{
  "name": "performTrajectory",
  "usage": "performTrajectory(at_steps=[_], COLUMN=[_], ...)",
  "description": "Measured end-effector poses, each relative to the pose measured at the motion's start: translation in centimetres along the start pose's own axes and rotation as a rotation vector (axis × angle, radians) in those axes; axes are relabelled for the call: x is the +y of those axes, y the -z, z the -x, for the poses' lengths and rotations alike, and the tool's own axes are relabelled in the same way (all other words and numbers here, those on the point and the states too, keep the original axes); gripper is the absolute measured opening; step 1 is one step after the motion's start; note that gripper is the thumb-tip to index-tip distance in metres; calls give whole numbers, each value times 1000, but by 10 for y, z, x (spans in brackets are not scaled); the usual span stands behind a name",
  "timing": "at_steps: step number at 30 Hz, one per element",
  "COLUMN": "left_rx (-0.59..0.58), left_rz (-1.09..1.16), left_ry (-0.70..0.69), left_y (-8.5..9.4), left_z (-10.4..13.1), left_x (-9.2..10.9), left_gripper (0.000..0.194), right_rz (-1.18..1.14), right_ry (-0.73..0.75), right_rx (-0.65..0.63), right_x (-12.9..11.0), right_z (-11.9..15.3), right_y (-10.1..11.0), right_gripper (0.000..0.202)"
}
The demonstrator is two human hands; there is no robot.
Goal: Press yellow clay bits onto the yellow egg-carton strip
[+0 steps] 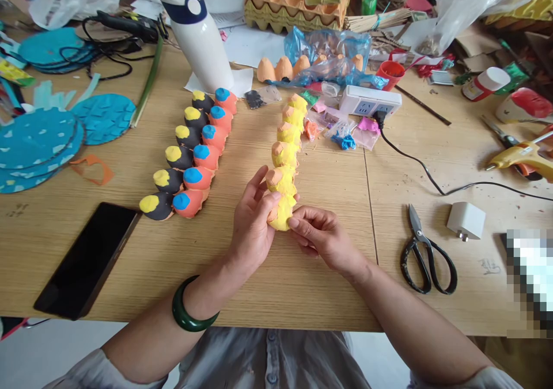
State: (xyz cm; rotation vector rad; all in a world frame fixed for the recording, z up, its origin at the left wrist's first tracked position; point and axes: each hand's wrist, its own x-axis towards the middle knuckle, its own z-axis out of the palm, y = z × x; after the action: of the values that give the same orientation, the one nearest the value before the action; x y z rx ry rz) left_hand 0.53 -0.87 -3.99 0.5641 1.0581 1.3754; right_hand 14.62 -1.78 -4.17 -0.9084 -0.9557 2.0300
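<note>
Between my hands is an egg carton strip (285,153), its bumps mostly covered in yellow clay, with bare orange cardboard showing on several tips. My left hand (254,222) grips the near end from the left, thumb on top. My right hand (322,230) pinches the near right edge with thumb and fingers; its lower fingers are partly hidden. To the left lie two finished-looking strips side by side: a black strip with yellow tips (175,157) and a red strip with blue tips (206,157).
A white bottle (196,37) stands behind the strips. Black-handled scissors (425,256), a white charger (465,221) and a power strip (367,101) with a cord lie right. A dark phone (88,259) lies left. Stacked egg trays (298,0) and blue plastic (332,55) are at the back.
</note>
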Motion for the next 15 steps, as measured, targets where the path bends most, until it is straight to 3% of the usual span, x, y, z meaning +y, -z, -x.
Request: performTrajectory(at_steps=[6,15], left_rx=[7,10], left_rz=[-1,-5], left_ry=[-22,0], left_y=[1,-3], left_z=[-1,1], left_x=[0,1], left_gripper=[51,59], right_rz=[-93,20], right_ry=[-66,-2], right_rx=[-27,3], right_x=[0,-2], right_z=[0,1], right_y=[0,-1], right_gripper=[40,36])
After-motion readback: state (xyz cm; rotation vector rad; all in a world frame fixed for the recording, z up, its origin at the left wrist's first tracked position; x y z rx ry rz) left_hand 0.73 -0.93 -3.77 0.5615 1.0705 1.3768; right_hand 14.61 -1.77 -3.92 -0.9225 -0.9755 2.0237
